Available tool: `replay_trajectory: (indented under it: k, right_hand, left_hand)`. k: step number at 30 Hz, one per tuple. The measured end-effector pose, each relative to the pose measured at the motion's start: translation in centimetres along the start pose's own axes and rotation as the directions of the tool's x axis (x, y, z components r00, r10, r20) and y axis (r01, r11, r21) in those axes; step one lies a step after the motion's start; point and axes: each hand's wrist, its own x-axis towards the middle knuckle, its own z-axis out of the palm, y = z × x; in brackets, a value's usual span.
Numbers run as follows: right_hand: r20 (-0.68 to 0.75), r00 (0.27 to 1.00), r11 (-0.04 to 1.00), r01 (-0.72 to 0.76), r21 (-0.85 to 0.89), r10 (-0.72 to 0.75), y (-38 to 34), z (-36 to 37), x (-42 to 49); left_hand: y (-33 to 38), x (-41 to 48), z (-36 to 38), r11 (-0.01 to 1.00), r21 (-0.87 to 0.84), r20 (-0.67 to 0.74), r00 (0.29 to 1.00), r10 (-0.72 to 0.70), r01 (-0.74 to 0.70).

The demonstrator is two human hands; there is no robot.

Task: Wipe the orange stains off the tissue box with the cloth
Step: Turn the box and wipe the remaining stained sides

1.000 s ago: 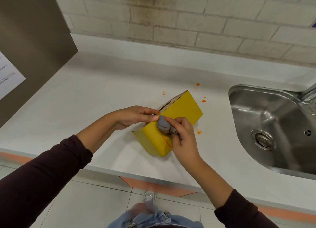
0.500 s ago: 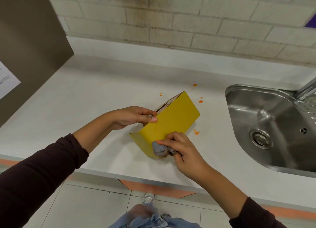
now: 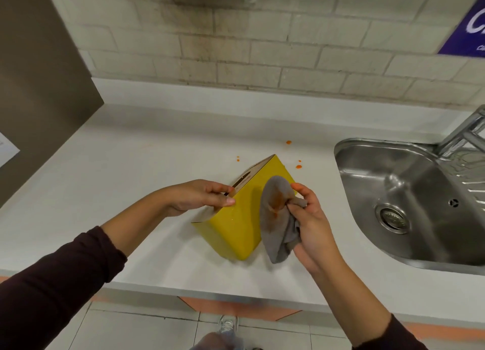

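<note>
Left hand (image 3: pixel 202 197) grips the top edge of the yellow tissue box (image 3: pixel 236 218), tilted on the counter (image 3: pixel 131 179). Right hand (image 3: pixel 312 223) clutches the grey cloth (image 3: pixel 275 218), orange-smeared, beside the box's face.

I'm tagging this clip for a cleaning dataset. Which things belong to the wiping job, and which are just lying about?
In the job: yellow tissue box, grey cloth smeared orange, left hand gripping the box, right hand holding the cloth.
Lying about: steel sink, tap, orange drops on the counter, blue sign.
</note>
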Motion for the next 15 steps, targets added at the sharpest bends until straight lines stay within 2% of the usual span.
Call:
replay_trajectory:
  k: [3, 5, 7, 11, 15]
  right_hand:
    - [0.047, 0.992, 0.943, -0.129, 0.306, 0.12, -0.1, 0.2, 0.5]
    - [0.128, 0.981, 0.889, -0.188, 0.417, 0.147, -0.5, 0.0, 0.6]
    - [0.152, 0.976, 0.878, -0.209, 0.43, 0.158, -0.6, -0.3, 0.6]
    - [0.068, 0.981, 0.887, -0.192, 0.419, 0.18, -0.3, -1.8, 0.8]
    - [0.058, 0.98, 0.861, -0.195, 0.469, 0.19, 0.0, -2.8, 0.8]
  left_hand:
    - [-0.1, 0.0, 0.1, 1.0, 0.003, 0.003, 1.0, -0.013, 0.013]
    - [-0.1, 0.0, 0.1, 1.0, 0.014, 0.002, 1.0, -0.011, 0.011]
    - [0.1, 0.0, 0.0, 1.0, 0.024, 0.008, 1.0, -0.013, 0.013]
    - [0.5, 0.3, -0.6, 0.998, 0.059, 0.064, 0.997, -0.034, 0.03]
    - [0.9, 0.8, -1.7, 0.991, 0.13, 0.124, 0.991, -0.058, 0.042]
